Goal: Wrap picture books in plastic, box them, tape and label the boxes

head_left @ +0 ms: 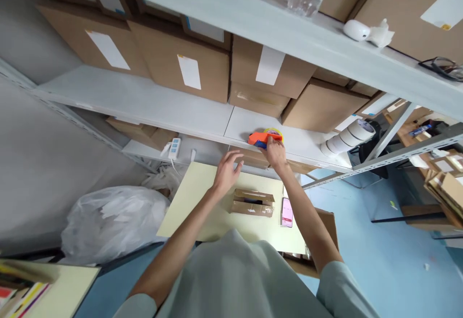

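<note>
My right hand is at the front edge of the grey shelf, its fingers closed on an orange and blue tape dispenser with a yellow-rimmed roll. To its left, my left hand hangs above the pale yellow table, fingers apart and curved, holding nothing. Below the hands a small brown cardboard box lies on the table, its top flaps parted and something dark inside. Right of the box is a phone with a lit pink and white screen.
Large cardboard boxes line the shelf. White rolls stand at its right end. A high shelf beam crosses above. A power strip and plastic bag are left; an open carton is right of the table.
</note>
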### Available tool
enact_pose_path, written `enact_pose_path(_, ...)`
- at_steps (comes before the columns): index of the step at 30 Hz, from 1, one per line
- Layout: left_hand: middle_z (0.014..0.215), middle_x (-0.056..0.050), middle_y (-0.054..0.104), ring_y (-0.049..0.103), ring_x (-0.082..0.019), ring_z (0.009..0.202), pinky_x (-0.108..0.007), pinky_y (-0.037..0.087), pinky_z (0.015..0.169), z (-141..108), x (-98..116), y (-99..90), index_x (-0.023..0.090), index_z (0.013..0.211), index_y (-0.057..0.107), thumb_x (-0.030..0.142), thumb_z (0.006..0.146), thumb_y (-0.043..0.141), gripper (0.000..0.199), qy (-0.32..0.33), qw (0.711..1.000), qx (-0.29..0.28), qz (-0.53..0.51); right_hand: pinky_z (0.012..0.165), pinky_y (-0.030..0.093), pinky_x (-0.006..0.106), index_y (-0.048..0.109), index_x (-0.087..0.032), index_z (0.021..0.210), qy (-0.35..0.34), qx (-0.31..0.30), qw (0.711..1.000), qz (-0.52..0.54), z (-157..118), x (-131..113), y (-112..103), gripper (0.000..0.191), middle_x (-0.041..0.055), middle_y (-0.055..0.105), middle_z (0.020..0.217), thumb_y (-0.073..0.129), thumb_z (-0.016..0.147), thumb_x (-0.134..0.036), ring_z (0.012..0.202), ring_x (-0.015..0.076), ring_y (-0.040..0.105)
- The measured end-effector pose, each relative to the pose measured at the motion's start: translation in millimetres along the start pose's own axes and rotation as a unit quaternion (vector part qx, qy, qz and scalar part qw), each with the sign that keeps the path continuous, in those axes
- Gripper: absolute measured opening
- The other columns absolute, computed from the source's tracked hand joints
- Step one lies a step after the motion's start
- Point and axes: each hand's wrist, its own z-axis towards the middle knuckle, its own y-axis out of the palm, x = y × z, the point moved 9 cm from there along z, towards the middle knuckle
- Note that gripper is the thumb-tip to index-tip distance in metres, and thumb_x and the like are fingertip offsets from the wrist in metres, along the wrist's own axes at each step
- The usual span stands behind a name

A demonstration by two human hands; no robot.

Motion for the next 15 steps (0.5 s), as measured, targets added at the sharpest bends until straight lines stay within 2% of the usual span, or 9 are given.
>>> enact_pose_path(4,0.136,-0.01,0.074,0.07,-0.027,0.131,-0.048,0.056,0.118,-35.6,-3.4,-16.2,0.024,0.133,0.068,0.029,0.107,0.061,0.027,-0.036,0.998,0.029,-0.04,0.091,0.057,0.04,0.052,-0.015,0.13,-0.036,0.008,0.999,-0.007,-62.1,-11.1,8.0,0.044,0.0215,0.08,0.113,0.063,0.11,-0.052,0.107,0.0352,0.079)
enact_pose_path(8,0.134,-0.01,0.074,0.071,-0.025,0.129,-0.045,0.06,0.113,-72.8,-3.7,-24.9,0.025,0.132,0.066,0.034,0.108,0.059,0.026,-0.075,0.993,0.029,-0.087,0.071,0.056,0.036,0.052,-0.015,0.13,-0.062,-0.047,0.997,0.005,-133.1,-20.4,31.5,0.055,0.0166,0.08,0.096,0.057,0.109,-0.067,0.087,0.0349,0.081)
enact_pose_path(11,0.133,-0.009,0.074,0.072,-0.024,0.124,-0.041,0.062,0.109,-95.6,-3.0,-26.7,0.026,0.13,0.067,0.035,0.109,0.059,0.025,-0.095,0.99,0.012,-0.108,0.066,0.055,0.034,0.054,-0.015,0.129,-0.066,-0.104,0.992,0.028,-175.1,-24.3,50.2,0.06,0.0147,0.08,0.091,0.061,0.106,-0.07,0.08,0.0346,0.081)
enact_pose_path(15,0.132,-0.01,0.075,0.073,-0.024,0.12,-0.04,0.062,0.107,-115.9,-3.2,-27.3,0.025,0.134,0.067,0.034,0.108,0.059,0.029,-0.107,0.986,-0.027,-0.124,0.063,0.055,0.034,0.057,-0.016,0.131,-0.031,-0.162,0.983,0.075,-211.2,-25.9,66.2,0.064,0.014,0.08,0.091,0.07,0.101,-0.07,0.075,0.0338,0.08)
